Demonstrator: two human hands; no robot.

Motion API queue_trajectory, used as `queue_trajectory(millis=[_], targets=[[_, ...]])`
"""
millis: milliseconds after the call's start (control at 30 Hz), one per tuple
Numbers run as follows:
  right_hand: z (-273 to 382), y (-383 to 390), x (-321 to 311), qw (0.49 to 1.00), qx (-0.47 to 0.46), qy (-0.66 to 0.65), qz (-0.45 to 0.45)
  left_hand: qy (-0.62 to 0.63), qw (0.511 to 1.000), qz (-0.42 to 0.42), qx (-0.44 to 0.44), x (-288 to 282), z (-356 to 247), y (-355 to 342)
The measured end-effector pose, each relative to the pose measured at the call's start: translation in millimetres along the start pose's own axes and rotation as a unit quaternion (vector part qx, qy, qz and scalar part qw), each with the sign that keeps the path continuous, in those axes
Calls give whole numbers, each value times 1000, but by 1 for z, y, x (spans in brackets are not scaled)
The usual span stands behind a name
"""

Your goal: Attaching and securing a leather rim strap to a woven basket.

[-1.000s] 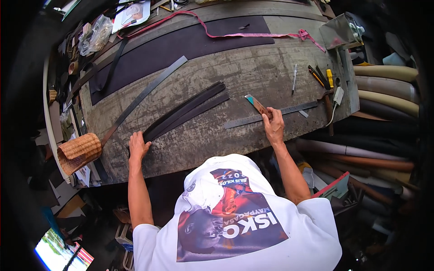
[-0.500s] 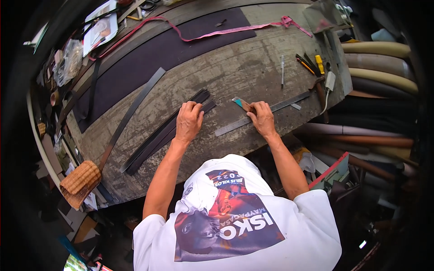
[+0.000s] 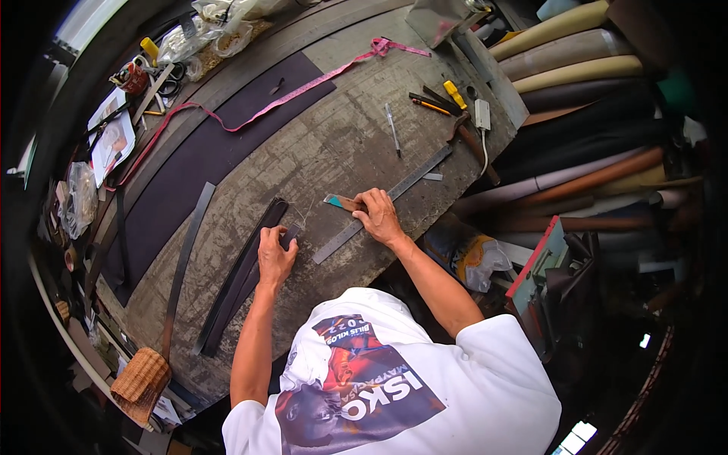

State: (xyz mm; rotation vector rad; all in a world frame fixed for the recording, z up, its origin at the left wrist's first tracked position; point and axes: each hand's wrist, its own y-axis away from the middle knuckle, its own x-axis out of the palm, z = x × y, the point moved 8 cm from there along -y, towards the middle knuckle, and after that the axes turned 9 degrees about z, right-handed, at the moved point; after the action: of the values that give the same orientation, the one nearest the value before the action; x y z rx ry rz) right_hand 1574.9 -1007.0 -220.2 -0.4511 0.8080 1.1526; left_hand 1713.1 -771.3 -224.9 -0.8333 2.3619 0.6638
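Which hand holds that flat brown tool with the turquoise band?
The right hand, gripping the tool over the grey metal ruler; the left hand is at the long dark strips.

White lettering [image 3: 381, 396] and numerals [image 3: 345, 329] mark the white shirt [image 3: 485, 379].

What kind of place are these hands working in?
Probably a leather or upholstery workshop: stacked rolls of tan and brown sheet material, a long pink measuring tape, and narrow dark leather-like strips.

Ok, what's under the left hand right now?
A dark purple strip runs beneath the left hand, its far end showing beside the thumb. The stretch directly under the hand is covered.
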Motion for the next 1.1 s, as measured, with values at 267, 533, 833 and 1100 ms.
queue_trajectory(millis=[267, 533, 833, 1100], targets=[[-8, 6, 2, 1000, -6, 24, 10, -53, 992, 21, -111, 10, 36, 76], [-7, -5, 3, 998, -7, 36, 57, -77, 963, 126, -226, -5, 28, 133], [151, -158, 22, 978, -196, 43, 56, 84, 993, 8, -84, 19, 65, 98], [259, -419, 110, 952, -301, 54, 7, 140, 985, 30, -95, 20, 68, 87]])
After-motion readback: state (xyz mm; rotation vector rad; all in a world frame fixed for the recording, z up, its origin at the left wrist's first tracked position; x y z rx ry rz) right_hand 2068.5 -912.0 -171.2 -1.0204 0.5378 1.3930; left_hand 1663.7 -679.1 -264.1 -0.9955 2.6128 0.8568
